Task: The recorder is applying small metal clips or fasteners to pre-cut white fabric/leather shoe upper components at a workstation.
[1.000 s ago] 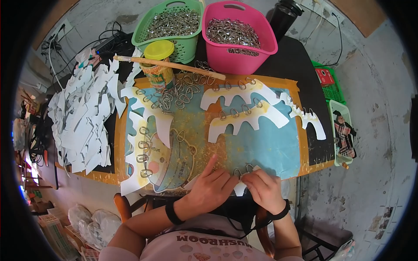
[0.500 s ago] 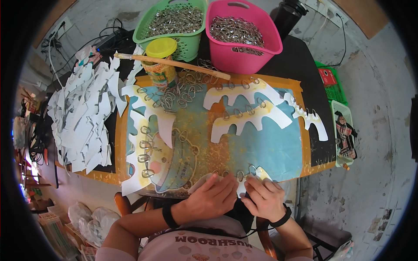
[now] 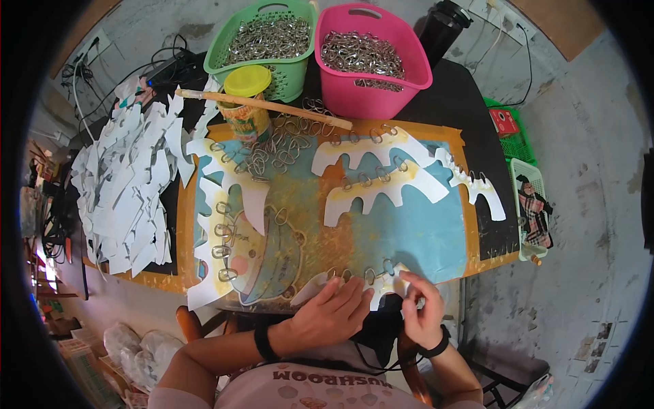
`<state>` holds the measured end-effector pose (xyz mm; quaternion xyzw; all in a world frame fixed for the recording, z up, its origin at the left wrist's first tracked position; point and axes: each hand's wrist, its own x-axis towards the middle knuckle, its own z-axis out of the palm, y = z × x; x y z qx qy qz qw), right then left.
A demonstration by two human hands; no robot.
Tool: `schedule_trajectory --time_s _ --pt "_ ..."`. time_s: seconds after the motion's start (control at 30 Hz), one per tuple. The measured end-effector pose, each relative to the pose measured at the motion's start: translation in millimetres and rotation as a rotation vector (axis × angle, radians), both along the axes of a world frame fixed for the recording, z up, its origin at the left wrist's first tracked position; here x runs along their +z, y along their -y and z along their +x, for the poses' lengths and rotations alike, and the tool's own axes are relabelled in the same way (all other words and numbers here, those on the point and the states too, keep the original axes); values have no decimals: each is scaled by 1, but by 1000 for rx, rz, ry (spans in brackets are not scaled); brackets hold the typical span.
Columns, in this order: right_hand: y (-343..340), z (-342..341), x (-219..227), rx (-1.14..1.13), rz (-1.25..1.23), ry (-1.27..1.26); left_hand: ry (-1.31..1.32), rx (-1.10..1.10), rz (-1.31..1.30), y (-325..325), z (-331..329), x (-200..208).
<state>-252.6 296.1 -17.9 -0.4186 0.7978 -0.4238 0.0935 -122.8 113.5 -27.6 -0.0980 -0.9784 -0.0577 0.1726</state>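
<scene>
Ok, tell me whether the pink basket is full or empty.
Well filled, not brimming: metal rings lie heaped inside the pink basket, with bare pink inside showing above them.

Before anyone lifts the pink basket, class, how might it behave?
The pink basket is probably heavy for its size: many metal rings lie inside. Tilted, it may spill, since the top is open and the rings look loose. It looks like thin plastic, so it might flex slightly.

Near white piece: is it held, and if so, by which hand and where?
Left hand seems to hold the piece near its middle; right hand is at its right end, grip unclear.
</scene>
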Motion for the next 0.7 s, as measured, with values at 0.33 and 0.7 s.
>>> schedule_trajectory --time_s 0.33,0.7 --pt "16 20 -12 57 265 -416 -26 31 -49 -5 0 -3" --pt "15 -1 18 -246 88 -409 -44 111 215 -13 5 -19"
